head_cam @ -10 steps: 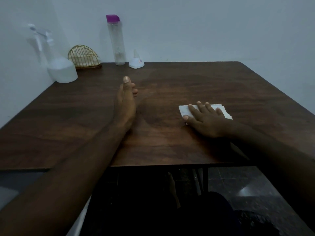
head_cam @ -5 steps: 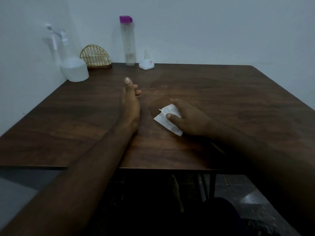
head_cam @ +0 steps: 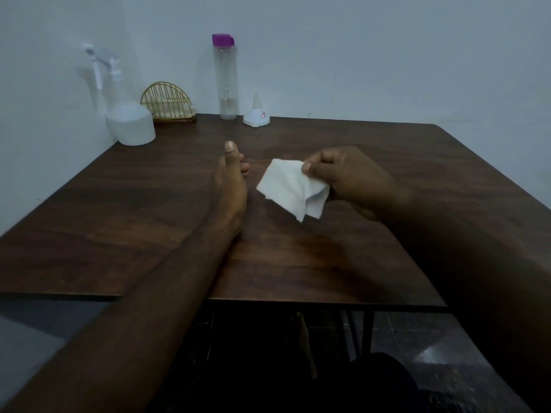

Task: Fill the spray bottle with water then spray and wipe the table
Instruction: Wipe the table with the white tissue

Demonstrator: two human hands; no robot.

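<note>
My right hand point(head_cam: 348, 177) pinches a white tissue point(head_cam: 290, 187) between thumb and fingers and holds it lifted above the middle of the dark wooden table point(head_cam: 134, 222). My left hand point(head_cam: 231, 180) rests on its edge on the table, left of the tissue, thumb up, fingers relaxed and holding nothing. The translucent spray bottle point(head_cam: 128, 114) stands at the far left corner by the wall. A tall clear water bottle point(head_cam: 225, 79) with a purple cap stands at the back edge.
A small white funnel point(head_cam: 256, 113) sits upside down right of the water bottle. A gold wire napkin holder point(head_cam: 168, 104) stands between the spray bottle and the water bottle. Walls close off the back and left sides.
My right hand slid the tissue leftward across the table, gathered it up and lifted it off the surface. My left hand stayed put.
</note>
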